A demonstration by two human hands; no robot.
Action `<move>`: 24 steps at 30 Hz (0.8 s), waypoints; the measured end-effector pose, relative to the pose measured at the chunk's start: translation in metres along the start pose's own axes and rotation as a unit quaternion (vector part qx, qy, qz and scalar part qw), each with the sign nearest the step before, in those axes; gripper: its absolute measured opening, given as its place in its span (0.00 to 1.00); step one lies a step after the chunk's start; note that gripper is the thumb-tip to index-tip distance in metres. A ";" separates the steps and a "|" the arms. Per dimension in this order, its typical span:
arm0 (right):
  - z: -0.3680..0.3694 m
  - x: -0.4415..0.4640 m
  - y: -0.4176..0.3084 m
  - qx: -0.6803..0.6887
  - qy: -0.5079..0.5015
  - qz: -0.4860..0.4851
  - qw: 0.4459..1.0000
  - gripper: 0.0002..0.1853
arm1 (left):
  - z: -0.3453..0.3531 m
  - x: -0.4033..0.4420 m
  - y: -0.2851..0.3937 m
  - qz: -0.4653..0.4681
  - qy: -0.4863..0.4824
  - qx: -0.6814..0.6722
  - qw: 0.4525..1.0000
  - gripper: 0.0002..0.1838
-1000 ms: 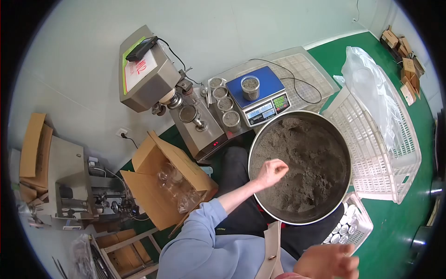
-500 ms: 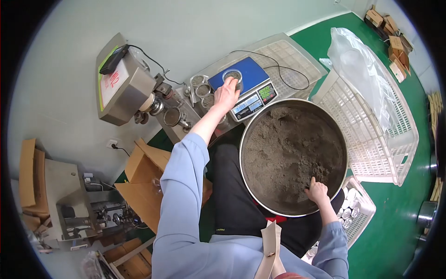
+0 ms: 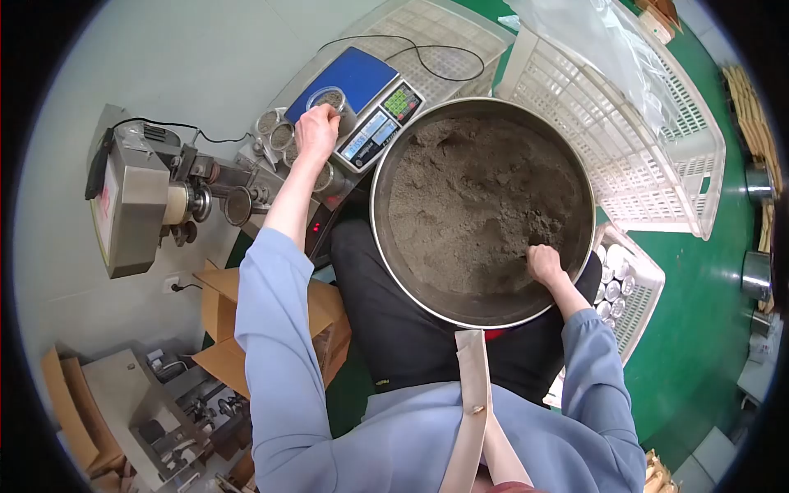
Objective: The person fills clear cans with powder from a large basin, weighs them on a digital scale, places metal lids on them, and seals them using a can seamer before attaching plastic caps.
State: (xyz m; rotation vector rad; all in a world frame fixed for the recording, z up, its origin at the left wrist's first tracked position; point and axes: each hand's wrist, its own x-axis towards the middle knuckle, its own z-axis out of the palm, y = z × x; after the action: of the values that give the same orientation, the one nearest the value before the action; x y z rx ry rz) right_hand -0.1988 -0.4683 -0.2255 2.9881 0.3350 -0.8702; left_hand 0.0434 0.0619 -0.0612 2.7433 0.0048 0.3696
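Observation:
My left hand (image 3: 317, 133) is closed at the near rim of a clear jar (image 3: 348, 120) of grey-brown powder. The jar is on the blue plate (image 3: 362, 76) of a digital scale (image 3: 383, 127). My right hand (image 3: 545, 264) is inside a large round metal basin (image 3: 450, 317), its curled fingers against the powder (image 3: 468, 205); whatever they hold is hidden. Left of the scale stand several more filled jars (image 3: 269, 122), one partly behind my left wrist. The basin rests over my lap.
A metal machine (image 3: 140, 205) with a round head stands at left, above an open cardboard box (image 3: 218, 316). White plastic crates (image 3: 608, 123) flank the basin's right side. A lower crate (image 3: 645, 308) holds several silver-topped cans (image 3: 615, 289). A black cable (image 3: 419, 51) crosses behind the scale.
My view has shifted, so scale and basin appear farther left and higher. My left hand stays at the jar. The fingers of my right hand look more curled at the powder.

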 end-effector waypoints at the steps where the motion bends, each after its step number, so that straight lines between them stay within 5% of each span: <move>1: -0.014 -0.003 -0.005 0.011 0.041 -0.007 0.999 0.13 | -0.008 -0.006 0.008 0.001 -0.003 -0.022 1.000 0.07; 7: -0.083 -0.011 -0.057 0.191 0.172 -0.052 0.965 0.11 | -0.045 -0.096 0.096 0.034 0.021 -0.199 0.979 0.07; 11: -0.029 0.041 -0.108 0.379 0.070 -0.094 0.918 0.17 | -0.035 -0.151 0.136 0.048 -0.020 -0.254 0.966 0.06; 15: 0.040 0.075 -0.169 0.565 -0.108 -0.004 0.818 0.18 | -0.025 -0.188 0.151 0.048 -0.054 -0.314 0.947 0.05; 21: 0.041 0.064 -0.134 0.698 -0.167 0.065 0.693 0.19 | -0.021 -0.210 0.140 0.041 -0.085 -0.295 0.951 0.04; 24: -0.015 0.028 -0.096 0.723 -0.181 0.056 0.665 0.18 | -0.009 -0.214 0.133 0.043 -0.085 -0.278 0.956 0.04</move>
State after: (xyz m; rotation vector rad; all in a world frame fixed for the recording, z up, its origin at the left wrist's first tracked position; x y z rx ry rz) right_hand -0.1877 -0.3678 -0.2230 3.5696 -1.1063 -2.6126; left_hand -0.1713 -0.0696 -0.0596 2.2099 -0.2303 0.1276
